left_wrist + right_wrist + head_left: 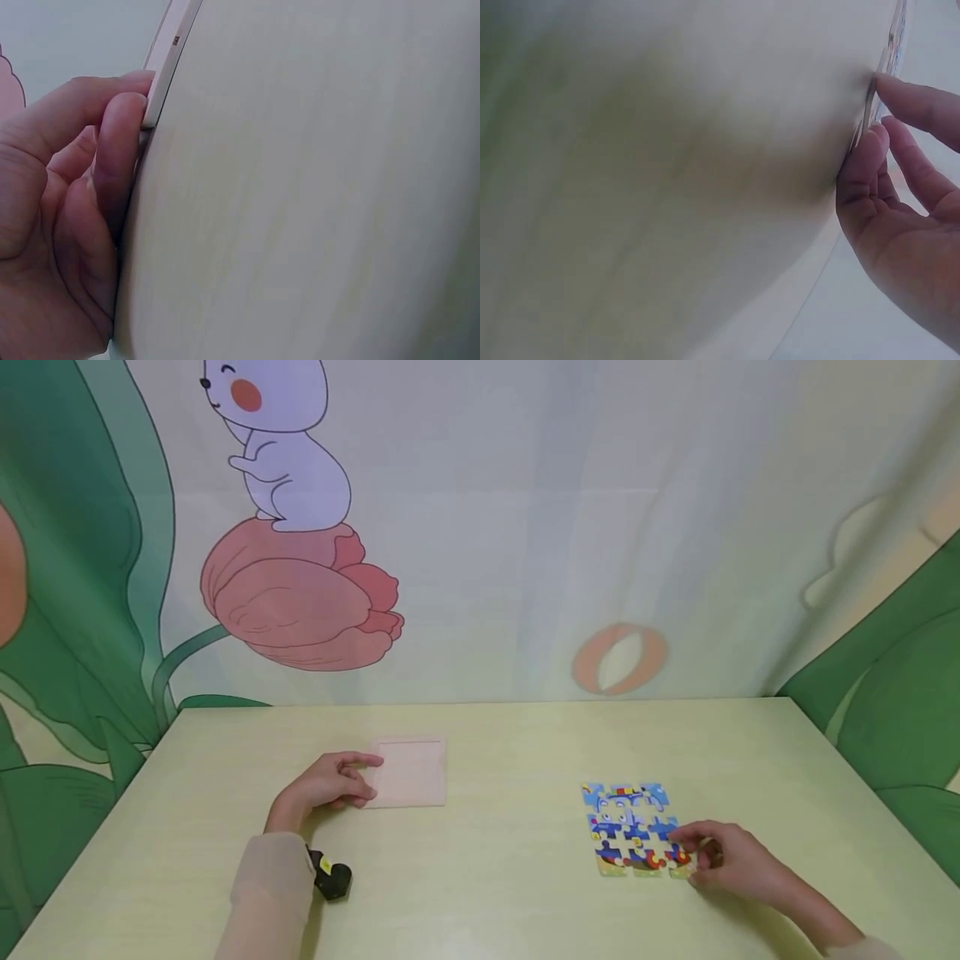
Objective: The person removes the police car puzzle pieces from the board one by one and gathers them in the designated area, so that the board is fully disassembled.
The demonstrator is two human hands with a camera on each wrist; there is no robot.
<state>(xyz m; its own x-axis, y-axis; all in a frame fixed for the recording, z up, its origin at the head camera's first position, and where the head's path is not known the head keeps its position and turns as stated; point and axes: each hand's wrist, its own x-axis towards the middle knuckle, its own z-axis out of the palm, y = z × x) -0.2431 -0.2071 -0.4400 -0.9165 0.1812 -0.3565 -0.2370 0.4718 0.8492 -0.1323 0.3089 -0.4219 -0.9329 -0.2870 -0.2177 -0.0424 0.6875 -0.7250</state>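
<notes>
At the left, a flat pale wooden puzzle tray (411, 775) with a raised rim lies on the table. My left hand (333, 779) is at its left side, the index finger stretched onto the rim and the thumb near the lower corner. The left wrist view shows fingertips (135, 97) against the tray's edge (166, 60). To the right lie several colourful jigsaw pieces (637, 831) in loose rows with gaps between them. Beside them, my right hand (738, 864) touches the right-hand side with spread thumb and index finger. The right wrist view shows the pieces' thin edges (871, 105) beside the fingertips.
The pale table (510, 860) stretches between tray and pieces. Behind it hangs a curtain (480, 527) printed with a white animal, a flower and leaves. A black device (330, 877) with a yellow mark sits at the left wrist.
</notes>
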